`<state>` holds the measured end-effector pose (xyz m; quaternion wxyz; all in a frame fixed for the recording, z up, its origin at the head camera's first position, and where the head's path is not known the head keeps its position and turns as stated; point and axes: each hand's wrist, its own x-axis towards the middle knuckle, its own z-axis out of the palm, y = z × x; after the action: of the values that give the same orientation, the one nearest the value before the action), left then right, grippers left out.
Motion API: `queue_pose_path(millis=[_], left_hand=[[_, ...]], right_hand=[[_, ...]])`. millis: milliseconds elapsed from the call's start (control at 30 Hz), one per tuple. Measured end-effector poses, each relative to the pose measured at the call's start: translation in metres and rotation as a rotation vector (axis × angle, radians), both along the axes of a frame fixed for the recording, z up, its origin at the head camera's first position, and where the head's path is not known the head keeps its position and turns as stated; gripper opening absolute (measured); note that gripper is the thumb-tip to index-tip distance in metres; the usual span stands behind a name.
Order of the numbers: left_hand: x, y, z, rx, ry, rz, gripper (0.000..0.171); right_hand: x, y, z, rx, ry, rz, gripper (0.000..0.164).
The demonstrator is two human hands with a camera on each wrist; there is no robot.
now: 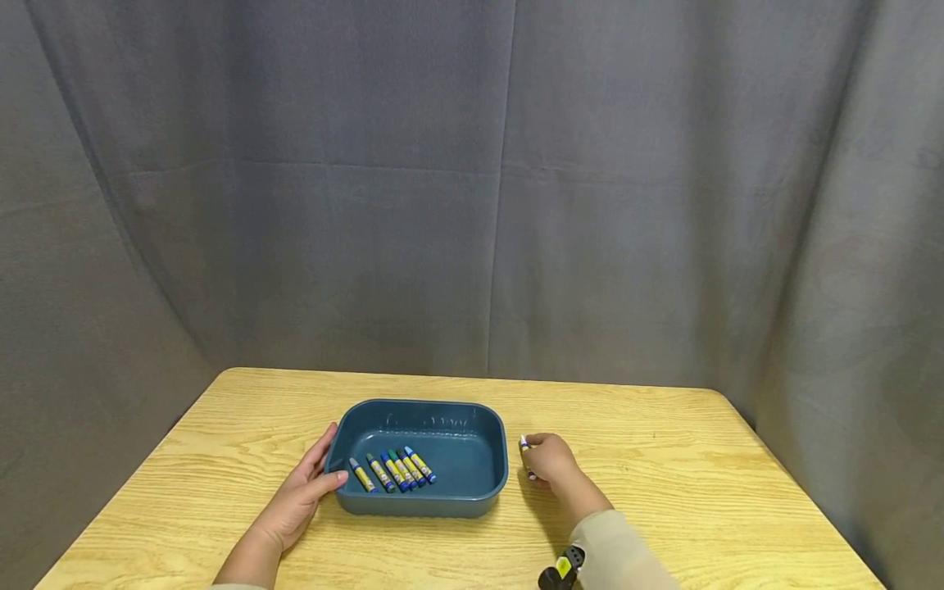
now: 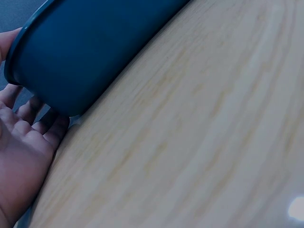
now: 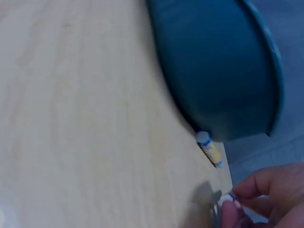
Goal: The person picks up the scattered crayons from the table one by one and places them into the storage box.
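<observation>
My left hand [image 1: 295, 496] holds the left end of a dark teal plastic bin [image 1: 472, 459], thumb over the rim and fingers against the outer wall. Several crayons [image 1: 401, 471] with yellow wrappers lie side by side in the bin's left half. To the right of the bin, my right hand [image 1: 551, 459] is low over the table. Between its thumb and fingers it pinches a white-ended crayon [image 3: 227, 197], mostly hidden by the fingers. In the right wrist view another yellow-wrapped crayon [image 3: 210, 148] lies on the wood close beside the bin.
The pale wooden table [image 1: 664, 459] has rounded far corners. Grey curtains [image 1: 487, 205] hang behind it and along both sides. A black device with a yellow patch [image 1: 564, 565] sits at the right sleeve [image 1: 619, 549].
</observation>
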<state>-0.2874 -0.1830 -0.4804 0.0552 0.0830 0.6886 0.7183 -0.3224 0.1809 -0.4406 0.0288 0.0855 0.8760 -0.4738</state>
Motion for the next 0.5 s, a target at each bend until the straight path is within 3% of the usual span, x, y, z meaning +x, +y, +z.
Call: queue_pose_path(millis=[233, 500], left_hand=[[0.001, -0.001, 0.000, 0.017, 0.010, -0.002, 0.082], [0.000, 0.000, -0.001, 0.027, 0.010, -0.004, 0.083]], right_hand=[[-0.008, 0.010, 0.011, -0.311, 0.006, 0.041, 0.051], [-0.018, 0.006, 0.039, -0.401, 0.004, 0.130, 0.048]])
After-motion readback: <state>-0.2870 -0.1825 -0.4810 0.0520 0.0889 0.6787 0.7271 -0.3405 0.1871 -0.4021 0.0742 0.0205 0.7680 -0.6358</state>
